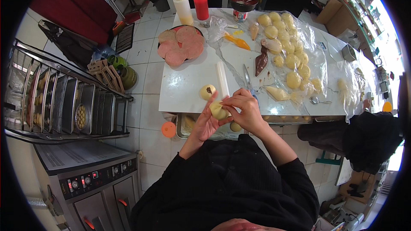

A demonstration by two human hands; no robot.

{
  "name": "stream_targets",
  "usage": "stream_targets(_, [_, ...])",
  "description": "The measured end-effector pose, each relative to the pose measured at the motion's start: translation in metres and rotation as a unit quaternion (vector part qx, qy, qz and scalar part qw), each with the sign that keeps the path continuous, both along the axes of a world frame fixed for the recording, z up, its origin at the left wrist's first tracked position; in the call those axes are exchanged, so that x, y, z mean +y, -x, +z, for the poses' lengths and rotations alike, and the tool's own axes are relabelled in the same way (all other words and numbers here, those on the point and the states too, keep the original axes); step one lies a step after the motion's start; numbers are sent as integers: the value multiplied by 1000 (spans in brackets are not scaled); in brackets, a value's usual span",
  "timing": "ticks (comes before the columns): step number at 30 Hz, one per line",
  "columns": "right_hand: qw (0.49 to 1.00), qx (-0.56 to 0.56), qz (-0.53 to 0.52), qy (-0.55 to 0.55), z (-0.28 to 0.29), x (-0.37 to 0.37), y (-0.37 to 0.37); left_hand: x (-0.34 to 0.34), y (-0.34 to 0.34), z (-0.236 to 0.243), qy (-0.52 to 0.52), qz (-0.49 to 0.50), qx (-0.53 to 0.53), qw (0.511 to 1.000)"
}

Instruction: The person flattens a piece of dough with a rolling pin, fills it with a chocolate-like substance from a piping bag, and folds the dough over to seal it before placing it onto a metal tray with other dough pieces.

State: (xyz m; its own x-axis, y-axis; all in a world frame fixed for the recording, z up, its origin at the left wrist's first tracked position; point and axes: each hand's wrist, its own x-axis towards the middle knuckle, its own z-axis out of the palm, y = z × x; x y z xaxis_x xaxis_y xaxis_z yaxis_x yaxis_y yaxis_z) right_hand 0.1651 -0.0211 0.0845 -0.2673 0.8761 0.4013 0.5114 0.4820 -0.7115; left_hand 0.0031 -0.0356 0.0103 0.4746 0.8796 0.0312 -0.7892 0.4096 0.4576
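Note:
My left hand (203,125) cups a piece of pale yellow dough (218,111) from below, at the near edge of the table. The fingertips of my right hand (245,110) pinch the top of this dough, where folds gather. Just beyond it on the tabletop sits another dough ball (207,91) with a dark brown patch on it. A white rolling pin (222,80) lies beyond my hands, and a knife (247,75) rests to its right. Whatever is inside the held dough is hidden.
Plastic sheeting covers several dough balls (293,62) at the right. Nearby lie a brown piping bag (261,63), a cream one (278,93) and a spoon (319,100). Pink meat slices (182,45), a red squeeze bottle (200,2) and a bowl (242,1) stand farther back. A tray rack (68,102) stands left.

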Motion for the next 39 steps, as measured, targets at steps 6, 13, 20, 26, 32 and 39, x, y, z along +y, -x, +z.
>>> stream_targets(6, [998, -58, 7, 21, 7, -7, 0, -7, 2, -18, -30, -18, 53, 998])
stream_targets(13, [995, -48, -37, -75, 16, -3, 12, -7, 5, -17, 18, 26, 3, 999])
stream_targets(20, [996, -51, 45, -54, -3, 1, 0, -7, -1, 1, 10, 32, -16, 999])
stream_targets(26, [996, -43, -1, -82, 14, -3, 11, -7, 1, -9, 67, 36, -49, 996])
stream_targets(32, [996, -71, -50, -38, -10, -6, 14, -10, -4, -5, 31, 108, 51, 992])
stream_targets(39, [990, -42, -111, -69, 11, -1, 21, -10, 4, -20, 42, 69, 31, 996])
